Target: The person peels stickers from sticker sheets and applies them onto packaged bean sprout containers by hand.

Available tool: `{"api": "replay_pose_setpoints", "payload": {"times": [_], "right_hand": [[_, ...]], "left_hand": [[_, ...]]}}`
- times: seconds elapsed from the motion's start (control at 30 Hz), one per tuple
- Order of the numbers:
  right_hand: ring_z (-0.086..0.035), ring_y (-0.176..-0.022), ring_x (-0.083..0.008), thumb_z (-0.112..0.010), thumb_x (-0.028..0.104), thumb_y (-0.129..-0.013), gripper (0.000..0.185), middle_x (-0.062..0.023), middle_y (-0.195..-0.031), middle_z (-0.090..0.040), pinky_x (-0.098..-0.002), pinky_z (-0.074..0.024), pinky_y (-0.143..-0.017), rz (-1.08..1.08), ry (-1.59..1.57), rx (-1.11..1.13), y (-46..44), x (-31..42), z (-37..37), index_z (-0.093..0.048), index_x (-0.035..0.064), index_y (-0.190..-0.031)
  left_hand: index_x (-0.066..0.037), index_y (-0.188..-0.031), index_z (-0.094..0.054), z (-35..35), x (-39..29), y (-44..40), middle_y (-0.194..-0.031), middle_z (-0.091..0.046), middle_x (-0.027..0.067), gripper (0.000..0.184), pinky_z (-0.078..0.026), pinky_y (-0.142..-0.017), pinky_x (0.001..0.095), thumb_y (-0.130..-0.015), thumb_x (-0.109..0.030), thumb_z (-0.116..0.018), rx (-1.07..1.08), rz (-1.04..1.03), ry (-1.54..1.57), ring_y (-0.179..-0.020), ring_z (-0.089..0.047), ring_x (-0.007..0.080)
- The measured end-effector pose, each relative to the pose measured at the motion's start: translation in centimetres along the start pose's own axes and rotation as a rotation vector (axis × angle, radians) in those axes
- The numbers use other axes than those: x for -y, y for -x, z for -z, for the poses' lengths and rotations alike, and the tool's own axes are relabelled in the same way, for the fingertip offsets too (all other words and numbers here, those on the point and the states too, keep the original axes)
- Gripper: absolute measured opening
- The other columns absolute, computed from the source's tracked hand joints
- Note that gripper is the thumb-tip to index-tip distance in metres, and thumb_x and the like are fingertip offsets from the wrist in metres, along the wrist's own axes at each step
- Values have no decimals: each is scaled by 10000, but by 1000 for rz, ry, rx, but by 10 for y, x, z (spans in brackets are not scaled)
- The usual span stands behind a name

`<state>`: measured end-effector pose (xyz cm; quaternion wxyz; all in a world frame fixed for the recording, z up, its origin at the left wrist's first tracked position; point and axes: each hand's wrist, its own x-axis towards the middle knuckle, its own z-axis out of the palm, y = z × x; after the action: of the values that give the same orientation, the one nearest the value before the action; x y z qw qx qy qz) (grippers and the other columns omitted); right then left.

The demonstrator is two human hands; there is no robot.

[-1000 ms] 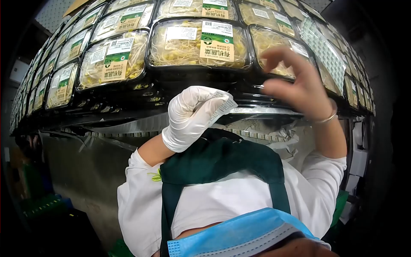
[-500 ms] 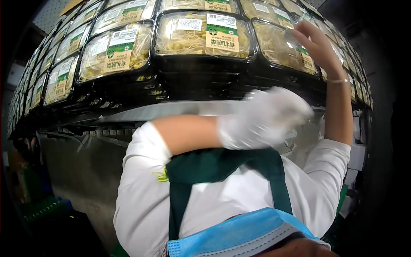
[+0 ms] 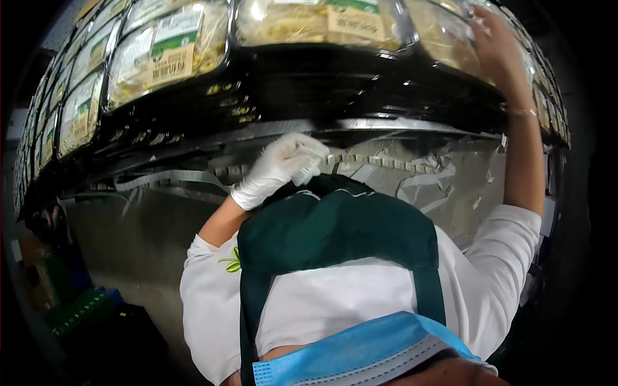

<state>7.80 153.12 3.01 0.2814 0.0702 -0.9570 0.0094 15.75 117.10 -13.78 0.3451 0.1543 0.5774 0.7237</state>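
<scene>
My left hand [image 3: 283, 164], in a white glove, is in front of my apron with its fingers closed around a small pale, greenish-white piece [image 3: 309, 171]. What that piece is cannot be made out. At the upper right, my bare right hand [image 3: 499, 51] is stretched over the packs, its fingers extended at a clear-lidded pack of bean sprouts [image 3: 444, 42]. Motion blurs the fingertips, and the hand covers part of that pack. Nearby are a middle bean sprout pack [image 3: 290, 22] and a left one [image 3: 209, 42], both with green and tan labels.
Black trays [image 3: 309, 80] are stacked in rows across the front. Below their edge hang torn white strips [image 3: 412, 186] and a ribbed band [image 3: 380, 161]. A green crate [image 3: 80, 315] stands at the lower left. My dark green apron [image 3: 335, 225] fills the middle.
My left hand has swung from right of centre to the left, away from my right arm. My right hand has shifted slightly right and up. The packs appear higher in view.
</scene>
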Motion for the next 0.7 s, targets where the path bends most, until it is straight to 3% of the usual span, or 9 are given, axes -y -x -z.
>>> {"api": "replay_pose_setpoints", "payload": {"times": [0.07, 0.1, 0.27, 0.33, 0.37, 0.4, 0.47, 0.57, 0.7], "right_hand": [[-466, -1044, -267, -474, 148, -803, 343, -189, -1101, -497, -327, -347, -899, 224, 49, 90, 24, 45, 28, -480, -31, -1096], [-298, -1199, -285, -399, 168, -845, 413, -185, -1261, -351, -336, -203, -999, 110, -126, 442, 29, 72, 38, -367, -29, -1206], [-444, -1070, -264, -396, 258, -849, 393, -206, -1084, -508, -337, -348, -892, 137, -73, 304, 30, 73, 34, -476, -10, -1126], [-568, -878, -278, -614, 376, -727, 640, -273, -957, -551, -371, -434, -786, 136, -476, 107, 33, 33, 13, -439, -95, -1124], [-460, -1072, -215, -471, 266, -841, 403, -132, -1163, -481, -298, -336, -908, 222, -297, 121, 42, 28, 23, -446, 50, -1180], [-412, -1125, -198, -483, 256, -837, 420, -111, -1191, -465, -305, -307, -933, 130, -355, 117, 55, 27, 30, -432, 43, -1195], [-507, -996, -204, -523, 326, -814, 337, -94, -1051, -557, -328, -353, -865, 325, -202, -19, 72, 5, 41, -524, 109, -1072], [-417, -1107, -202, -533, 79, -796, 368, -133, -1176, -468, -307, -257, -953, 149, -444, -63, 113, -12, 52, -457, -2, -1147], [-445, -1060, -185, -546, 56, -792, 357, -114, -1147, -486, -295, -295, -921, -27, -414, -96, 152, -76, 52, -461, -15, -1132]], "left_hand": [[43, -1109, -423, 11, 28, 6, -1076, -521, 129, 284, -440, -796, 270, -827, 6, -415, -157, -134, -9, -978, -524, 175], [35, -1122, -418, 15, 37, 8, -1124, -492, 121, 290, -439, -799, 269, -835, 2, -401, -163, -86, 52, -1026, -495, 176], [38, -959, -531, 4, 92, -16, -806, -589, 99, 203, -487, -538, 242, -846, -90, -420, -305, 61, 117, -639, -589, 141], [34, -886, -550, -1, 115, -37, -714, -589, 95, 182, -481, -462, 272, -829, -117, -466, -347, 144, 173, -559, -587, 161], [26, -840, -552, -8, 120, -50, -677, -584, 92, 161, -471, -428, 283, -819, -117, -481, -442, 122, 230, -522, -580, 171], [18, -794, -554, -15, 125, -63, -641, -578, 88, 148, -461, -393, 293, -810, -117, -495, -539, 97, 289, -485, -573, 180], [-5, -668, -541, -17, 129, -84, -586, -557, 87, 147, -439, -368, 289, -758, -117, -571, -675, -61, 533, -426, -536, 196], [-1, -659, -536, -17, 135, -103, -569, -540, 89, 163, -412, -346, 288, -741, -126, -600, -964, -47, 542, -400, -508, 191], [-35, -726, -560, -15, 146, -108, -618, -556, 66, 163, -423, -406, 287, -744, -191, -603, -994, 23, 415, -448, -516, 175]]}}
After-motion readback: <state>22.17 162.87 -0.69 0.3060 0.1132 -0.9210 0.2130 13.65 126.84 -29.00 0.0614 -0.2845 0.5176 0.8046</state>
